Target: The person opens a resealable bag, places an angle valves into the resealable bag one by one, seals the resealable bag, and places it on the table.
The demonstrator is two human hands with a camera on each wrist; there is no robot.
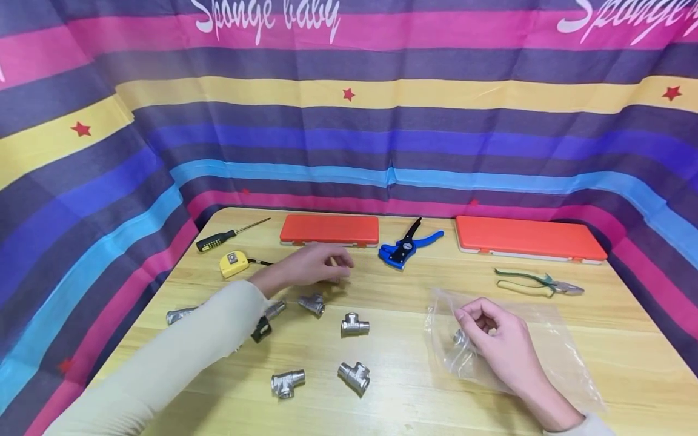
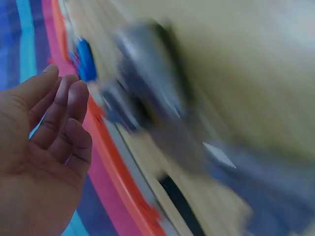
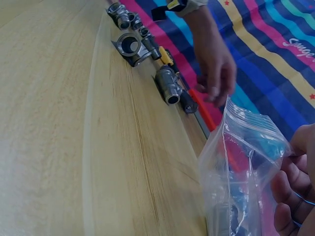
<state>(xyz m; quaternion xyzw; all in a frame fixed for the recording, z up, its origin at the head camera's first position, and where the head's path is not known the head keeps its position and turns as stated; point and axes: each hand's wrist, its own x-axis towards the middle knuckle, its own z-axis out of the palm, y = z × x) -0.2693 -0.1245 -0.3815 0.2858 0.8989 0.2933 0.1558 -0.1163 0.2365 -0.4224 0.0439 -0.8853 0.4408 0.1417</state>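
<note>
While the right hand (image 1: 504, 342) pinches the edge of a clear plastic bag (image 1: 545, 345) between thumb and fingers, the left hand (image 1: 319, 264) hangs above the table (image 1: 403, 402) with its fingers loosely bent, a gap between them and the thumb, and holds nothing. The left hand is in front of the nearer edge of the smaller red case (image 1: 329, 229); a dark shape shows just under its fingers, mostly hidden, and whether they touch it cannot be told. The bag lies partly spread on the right half of the table, its gripped side lifted, and the right wrist view shows ridged zip lines along its mouth near the pinching fingers. Inside the bag, close to the right thumb, sits a small metal piece (image 1: 459, 337), blurred by the film. Both the smaller case and the longer red case (image 1: 529, 238) at the back have their lids down, so their contents cannot be seen. Between the hands stands a shiny silver tee fitting (image 1: 354, 325) with a short side branch; nearer the front edge are two similar ones, an angled fitting (image 1: 355, 378) and, to its left, another fitting (image 1: 287, 384). A further silver fitting (image 1: 312, 304) lies near the left wrist, and more metal pieces are partly covered by the pale left sleeve (image 1: 180, 357). The left wrist view is too blurred to show the fittings clearly.
</note>
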